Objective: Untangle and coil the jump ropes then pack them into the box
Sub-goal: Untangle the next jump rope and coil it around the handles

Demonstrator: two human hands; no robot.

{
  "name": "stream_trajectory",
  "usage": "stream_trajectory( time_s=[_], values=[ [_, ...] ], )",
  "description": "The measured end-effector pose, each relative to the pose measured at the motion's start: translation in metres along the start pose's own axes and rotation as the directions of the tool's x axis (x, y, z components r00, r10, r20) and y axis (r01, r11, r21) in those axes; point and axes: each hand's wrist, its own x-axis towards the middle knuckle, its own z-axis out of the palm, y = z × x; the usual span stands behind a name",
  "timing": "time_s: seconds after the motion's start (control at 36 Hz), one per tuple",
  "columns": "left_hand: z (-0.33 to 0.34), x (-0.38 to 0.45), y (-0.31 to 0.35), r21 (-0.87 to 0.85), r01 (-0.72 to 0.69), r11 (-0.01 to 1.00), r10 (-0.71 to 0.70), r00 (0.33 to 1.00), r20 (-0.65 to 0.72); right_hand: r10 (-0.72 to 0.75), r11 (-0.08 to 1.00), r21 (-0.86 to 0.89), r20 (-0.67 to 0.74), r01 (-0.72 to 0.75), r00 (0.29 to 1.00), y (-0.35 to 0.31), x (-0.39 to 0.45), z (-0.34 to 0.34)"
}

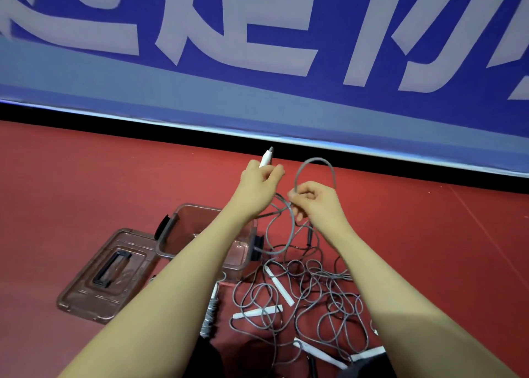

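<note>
Jump ropes of thin grey cord with white stick handles [309,300] lie in a loose tangle on the red floor [86,177], in the lower middle and lower right of the frame, just right of the clear brownish plastic box [171,229]. Several white handles show among the loops, one slanting at the centre of the heap [279,286], another lying flatter below it [257,311], and more at the bottom edge.

Above the heap, in the middle of the frame, both hands are raised. The left hand [259,177] is curled round one white handle [266,157], whose tip points up and away past the fingers. The right hand [312,196], just beside it to the right, pinches the grey cord, and a rounded loop of that cord [315,161] stands up above its knuckles. From the two hands the cord hangs down in long curves to the tangle on the floor, passing the right edge of the box.

The box stands open, partly hidden behind the left forearm, with black latches on its ends. Its flat lid with a black recessed grip [106,271] rests on the floor touching the box on the left side. A blue banner with large pale characters [257,48] fills the upper half of the frame.
</note>
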Motion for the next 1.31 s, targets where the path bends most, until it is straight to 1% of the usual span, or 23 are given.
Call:
stream_trajectory(
  time_s=[0.06, 0.14, 0.19, 0.28, 0.39, 0.44, 0.5, 0.53, 0.56, 0.58, 0.64, 0.67, 0.72, 0.75, 0.78, 0.83, 0.86, 0.92, 0.97, 1.06, 1.14, 1.22, 1.31],
  values=[
    [0.002, 0.0, -0.007, 0.039, 0.061, 0.997, -0.065, 0.993, 0.098, 0.009, 0.996, 0.086, -0.067, -0.003, 0.998, -0.001, 0.002, -0.003],
    [0.004, -0.002, -0.015, 0.111, 0.043, 0.993, -0.065, 0.977, 0.201, 0.012, 0.977, 0.21, -0.144, 0.019, 0.989, -0.006, 0.005, -0.007],
    [0.005, -0.004, -0.015, 0.122, 0.025, 0.992, -0.05, 0.977, 0.209, 0.0, 0.971, 0.235, -0.168, 0.04, 0.986, -0.01, 0.006, -0.009],
    [0.003, -0.005, -0.014, 0.064, -0.008, 0.998, -0.004, 0.982, 0.19, -0.031, 0.962, 0.26, -0.189, 0.08, 0.982, -0.013, 0.007, -0.01],
    [0.002, -0.009, -0.012, 0.047, -0.049, 0.998, 0.039, 0.981, 0.189, -0.023, 0.933, 0.339, -0.284, 0.123, 0.959, -0.016, 0.009, -0.012],
    [0.003, -0.009, -0.01, 0.053, -0.07, 0.996, 0.061, 0.987, 0.152, 0.007, 0.947, 0.306, -0.325, 0.098, 0.946, -0.01, 0.012, -0.013],
    [0.004, -0.008, -0.009, 0.056, -0.077, 0.995, 0.072, 0.995, 0.073, 0.044, 0.993, 0.116, -0.337, -0.005, 0.941, 0.002, 0.016, -0.013],
    [0.004, -0.007, -0.008, 0.04, -0.069, 0.997, 0.067, 0.997, 0.035, 0.083, 0.997, 0.021, -0.32, -0.08, 0.944, 0.007, 0.018, -0.012],
    [0.004, -0.006, -0.007, 0.014, -0.056, 0.998, 0.056, 0.998, 0.001, 0.136, 0.989, -0.022, -0.287, -0.149, 0.948, 0.011, 0.019, -0.011],
    [0.003, -0.006, -0.005, -0.018, -0.041, 0.999, 0.041, 0.999, -0.027, 0.209, 0.977, 0.002, -0.235, -0.214, 0.949, 0.011, 0.018, -0.011],
    [0.002, -0.004, -0.001, -0.085, -0.036, 0.996, 0.03, 0.997, -0.078, 0.331, 0.931, 0.179, -0.043, -0.319, 0.943, 0.007, 0.013, -0.012],
    [0.001, -0.003, 0.001, -0.112, -0.048, 0.993, 0.037, 0.994, -0.102, 0.346, 0.895, 0.279, 0.058, -0.348, 0.937, 0.005, 0.01, -0.014],
    [-0.002, -0.001, 0.006, -0.155, -0.069, 0.986, 0.047, 0.989, -0.143, 0.328, 0.843, 0.398, 0.154, -0.362, 0.932, 0.004, 0.008, -0.015],
    [-0.003, 0.0, 0.008, -0.172, -0.074, 0.982, 0.047, 0.986, -0.159, 0.318, 0.849, 0.392, 0.155, -0.354, 0.935, 0.006, 0.007, -0.015],
    [-0.004, 0.001, 0.01, -0.185, -0.077, 0.98, 0.046, 0.985, -0.169, 0.305, 0.881, 0.336, 0.134, -0.332, 0.943, 0.008, 0.006, -0.014],
    [-0.005, 0.002, 0.013, -0.202, -0.082, 0.976, 0.046, 0.983, -0.177, 0.237, 0.959, 0.13, 0.124, -0.253, 0.963, 0.013, 0.004, -0.012],
    [-0.005, 0.002, 0.013, -0.211, -0.083, 0.974, 0.046, 0.983, -0.178, 0.195, 0.979, 0.033, 0.158, -0.203, 0.968, 0.017, 0.003, -0.011],
    [-0.004, 0.004, 0.013, -0.238, -0.077, 0.968, 0.034, 0.983, -0.179, 0.167, 0.984, -0.096, 0.23, -0.148, 0.959, 0.02, 0.001, -0.008],
    [-0.004, 0.005, 0.012, -0.245, -0.07, 0.967, 0.025, 0.983, -0.183, 0.16, 0.978, -0.166, 0.226, -0.124, 0.961, 0.02, 0.001, -0.004],
    [-0.002, 0.005, 0.011, -0.231, -0.059, 0.971, 0.022, 0.987, -0.162, 0.093, 0.976, -0.208, 0.174, -0.055, 0.98, 0.015, 0.0, 0.003],
    [0.002, 0.005, 0.006, -0.2, -0.024, 0.979, 0.001, 0.994, -0.111, 0.053, 0.992, -0.121, 0.117, -0.039, 0.992, 0.014, 0.0, 0.004],
    [0.005, 0.008, -0.004, -0.058, 0.022, 0.998, -0.025, 0.998, -0.051, 0.034, 0.999, 0.038, 0.027, -0.035, 0.999, 0.011, 0.002, 0.0],
    [0.008, 0.001, -0.009, 0.056, 0.032, 0.998, -0.038, 0.994, 0.099, 0.012, 0.972, 0.233, -0.044, -0.001, 0.999, 0.001, 0.004, -0.003]
  ],
)
